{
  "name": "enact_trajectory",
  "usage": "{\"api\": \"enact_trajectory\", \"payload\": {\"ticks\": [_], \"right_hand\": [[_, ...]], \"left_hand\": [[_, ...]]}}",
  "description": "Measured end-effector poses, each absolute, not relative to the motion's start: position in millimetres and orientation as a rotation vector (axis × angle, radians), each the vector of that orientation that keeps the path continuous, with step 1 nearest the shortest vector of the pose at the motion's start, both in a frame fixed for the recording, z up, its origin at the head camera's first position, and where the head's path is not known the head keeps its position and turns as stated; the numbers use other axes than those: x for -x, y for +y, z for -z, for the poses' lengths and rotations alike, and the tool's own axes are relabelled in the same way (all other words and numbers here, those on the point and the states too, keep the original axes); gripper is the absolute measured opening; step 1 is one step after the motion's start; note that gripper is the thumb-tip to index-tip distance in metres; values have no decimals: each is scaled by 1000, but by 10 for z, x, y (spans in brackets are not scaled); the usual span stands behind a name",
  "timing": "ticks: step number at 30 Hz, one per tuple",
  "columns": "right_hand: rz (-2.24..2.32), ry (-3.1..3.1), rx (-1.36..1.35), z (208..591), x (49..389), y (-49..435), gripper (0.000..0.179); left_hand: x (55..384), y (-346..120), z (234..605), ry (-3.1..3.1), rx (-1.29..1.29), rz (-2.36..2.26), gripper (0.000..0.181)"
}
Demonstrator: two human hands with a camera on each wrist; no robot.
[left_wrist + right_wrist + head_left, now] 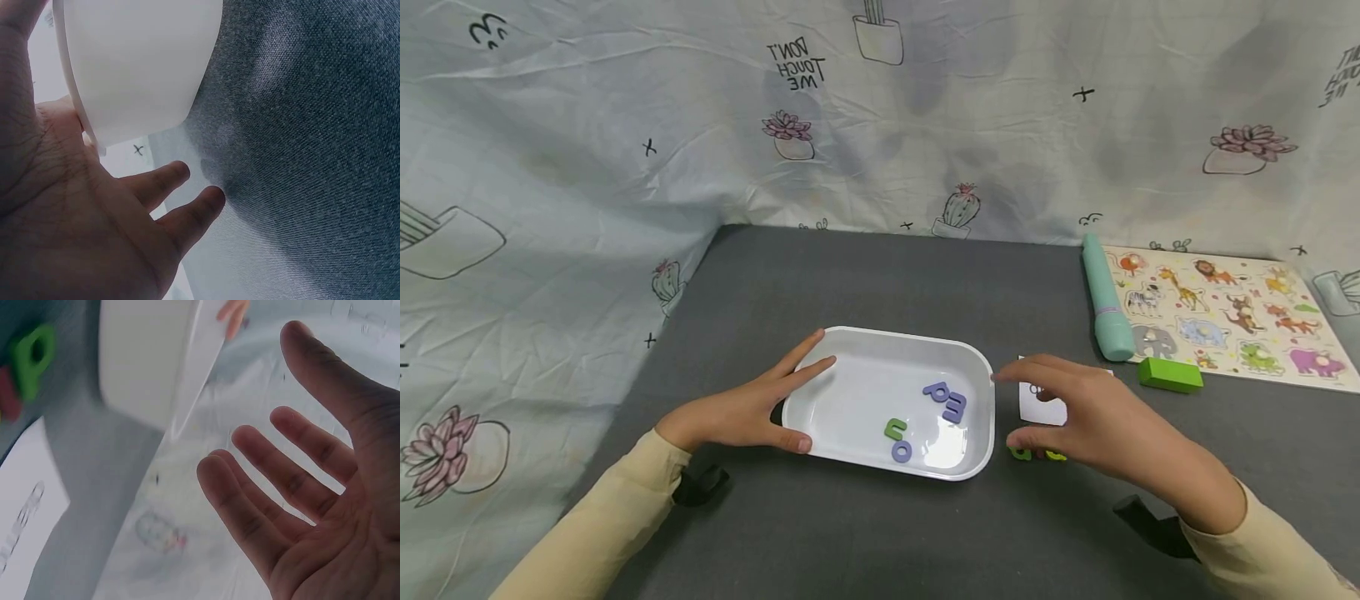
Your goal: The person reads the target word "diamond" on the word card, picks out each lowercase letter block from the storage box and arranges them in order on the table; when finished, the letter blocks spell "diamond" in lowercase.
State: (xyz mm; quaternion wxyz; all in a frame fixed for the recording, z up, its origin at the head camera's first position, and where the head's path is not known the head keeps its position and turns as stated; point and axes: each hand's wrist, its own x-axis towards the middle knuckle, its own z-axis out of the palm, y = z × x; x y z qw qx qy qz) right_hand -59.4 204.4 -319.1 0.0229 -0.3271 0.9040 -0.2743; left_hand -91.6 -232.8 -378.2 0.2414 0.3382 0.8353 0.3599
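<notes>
Tray: white tray (857, 396) on the grey table (880, 533), between the two hands.
Left hand (748, 414): at the tray's left end; thumb and fingers spread wide, touching the rim.
Right hand (1101, 421): just right of the tray, above the card; thumb and fingers wide apart, holding nothing.
Letters in tray: purple p (937, 391) and purple m (954, 407) close together toward the right; green n (896, 429) just beyond purple o (902, 452), near the near wall.
Letters outside: green letter (1020, 455) under the right hand, partly hidden.
Card (1036, 407): white, bears writing, partly covered by the right hand.
Far right: teal stick (1106, 292) along the animal board (1270, 292); green block (1170, 375) at its near edge.
</notes>
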Motion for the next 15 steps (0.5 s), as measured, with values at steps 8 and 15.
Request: {"api": "enact_trajectory", "payload": {"ticks": [8,15], "right_hand": [[744,2711,1138,3268,709,1653,63],[569,2736,1253,3457,813,1352,78]], "left_hand": [[914,-2336,3787,2277,-919,-990,104],[916,-2333,3786,2284,-925,-981,104]]}}
